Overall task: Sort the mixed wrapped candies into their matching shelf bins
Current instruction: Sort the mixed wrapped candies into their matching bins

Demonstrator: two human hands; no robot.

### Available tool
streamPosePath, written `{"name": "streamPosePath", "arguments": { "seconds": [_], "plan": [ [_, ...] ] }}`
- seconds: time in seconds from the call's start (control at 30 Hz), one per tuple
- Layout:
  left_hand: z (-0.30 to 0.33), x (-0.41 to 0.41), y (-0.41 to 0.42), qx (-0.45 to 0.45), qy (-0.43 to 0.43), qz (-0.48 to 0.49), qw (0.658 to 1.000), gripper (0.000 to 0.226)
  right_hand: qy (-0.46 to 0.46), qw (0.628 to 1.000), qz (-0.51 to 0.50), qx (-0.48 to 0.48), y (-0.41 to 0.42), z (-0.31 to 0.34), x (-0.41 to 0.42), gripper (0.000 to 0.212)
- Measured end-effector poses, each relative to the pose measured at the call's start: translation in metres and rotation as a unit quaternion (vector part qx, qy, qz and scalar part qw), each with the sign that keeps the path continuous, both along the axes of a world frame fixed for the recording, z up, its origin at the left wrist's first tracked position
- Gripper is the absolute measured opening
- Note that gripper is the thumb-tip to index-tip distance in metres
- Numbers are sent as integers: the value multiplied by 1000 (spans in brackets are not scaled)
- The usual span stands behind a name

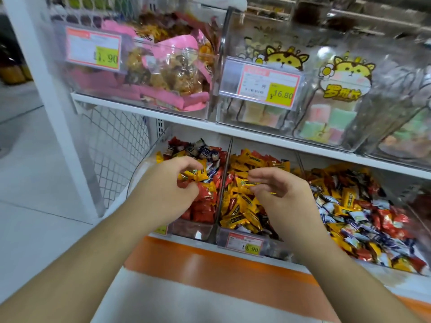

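Both bare forearms reach forward and slightly inward from the bottom of the view, over the orange-edged base [210,264] of the shelf unit. The left hand [173,180] hovers above the left bin [198,231], palm turned inward, its fingers curled round a small clutch of candies: yellow wrappers [193,174] show between fingertips and thumb, with a red one just beneath. That bin holds mostly red candies [203,206], with dark blue and yellow ones mixed in toward the back. The right hand [279,186] hangs over the middle bin [224,237], wrist bent, fingers drawn together and pinching a yellow candy [251,184] at their tips. Below it the middle bin is filled almost wholly with yellow candies [242,206]; a price tag [245,243] reading 19.90 sits on its front. To the right, the right bin [349,262] holds a mixed heap [361,210] of yellow, red and white-and-blue wrappers. On the white shelf [186,120] above stand clear tubs: one with pink-wrapped snacks [168,66] and a tag, one with pastel cubes in cat-printed bags [338,89] behind a tag reading 16.80.
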State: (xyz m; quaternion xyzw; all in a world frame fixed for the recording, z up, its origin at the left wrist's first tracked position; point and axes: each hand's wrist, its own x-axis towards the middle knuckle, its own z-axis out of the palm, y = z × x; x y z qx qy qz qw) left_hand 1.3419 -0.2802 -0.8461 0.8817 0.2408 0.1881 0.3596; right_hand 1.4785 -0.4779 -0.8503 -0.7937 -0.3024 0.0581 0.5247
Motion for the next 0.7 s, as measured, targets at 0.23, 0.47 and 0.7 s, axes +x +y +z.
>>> {"name": "streamPosePath", "arguments": {
  "seconds": [0.23,0.47,0.7],
  "plan": [
    [-3,15,-44,87,-11,-97,991,35,-2,999,-28,-36,-51,7,22,35],
    [-7,57,-113,61,-50,-197,977,32,-55,988,-110,-97,-138,1,67,26],
    [-19,107,-172,76,-57,-244,965,32,-182,927,-207,-255,-221,-9,122,40]
  ]
}}
